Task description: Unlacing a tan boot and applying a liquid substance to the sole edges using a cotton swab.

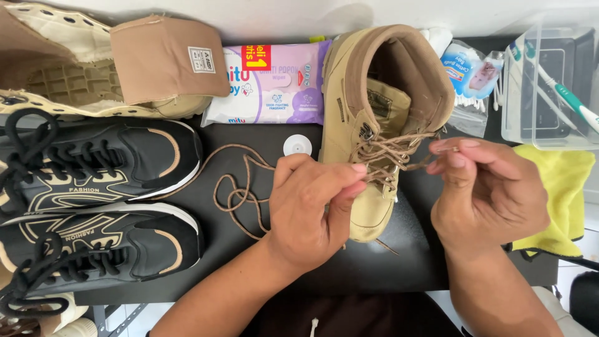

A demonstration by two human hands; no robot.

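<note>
**Head view: both hands on the lace of the tan boot**

Head camera looks straight down on your two hands over a black table (349, 268). Your left hand (312, 209) sits just below centre, its fingers curled and narrow, thumb and forefinger pinched on the brown lace (240, 187) at the boot's eyelets. Your right hand (483, 193), at 3 o'clock from the left one, has its fingertips (446, 150) pinched shut on the other end of the lace, pulled out to the side of the boot.

The tan boot (374, 93) stands upright between your hands and reaches to 12 o'clock, toe pointing toward you, its collar open and the tongue visible. The crossed part of the lace lies over its front, level with your fingers. The loose length trails away at 9 o'clock from your left hand and loops on the table, running toward the sneakers.

At 9 o'clock lie two black sneakers (106, 206) side by side, with black laces and pale trim. At 10 o'clock a second tan boot (112, 62) lies on its side, sole partly showing. At 12 o'clock, just left of the upright boot, sits a purple pack of wipes (271, 87), with a small white disc (297, 146) in front of it. At 1 o'clock is a bag of cotton buds (471, 78); at 2 o'clock a clear plastic box (530, 118) with a toothbrush (561, 87) lying across it. A yellow cloth (564, 193) lies at 3 o'clock, just beyond your right hand.
</note>
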